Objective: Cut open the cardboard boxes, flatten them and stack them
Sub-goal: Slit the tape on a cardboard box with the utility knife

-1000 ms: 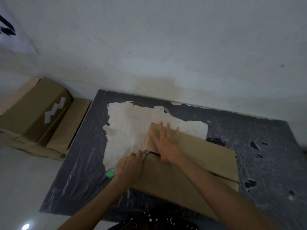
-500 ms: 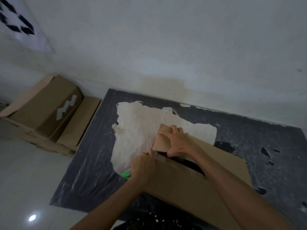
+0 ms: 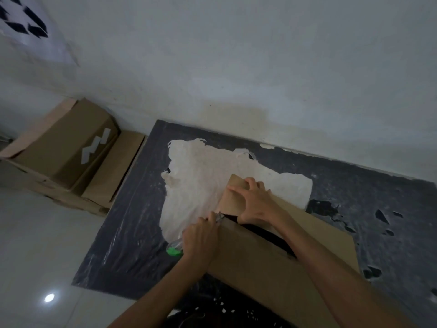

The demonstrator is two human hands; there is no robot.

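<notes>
Having been pressed flat a second earlier, the flap (image 3: pixel 233 197) of the cardboard box (image 3: pixel 272 268) on the mat (image 3: pixel 132 233) was gripped and raised by the right hand (image 3: pixel 256 202), the cutter (image 3: pixel 175 248) was clenched in the left hand (image 3: pixel 201 240), and the seam was judged cut.

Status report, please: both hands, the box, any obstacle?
Left hand grips cutter at box seam. Right hand holds flap lifted. No obstacle seen.
</notes>
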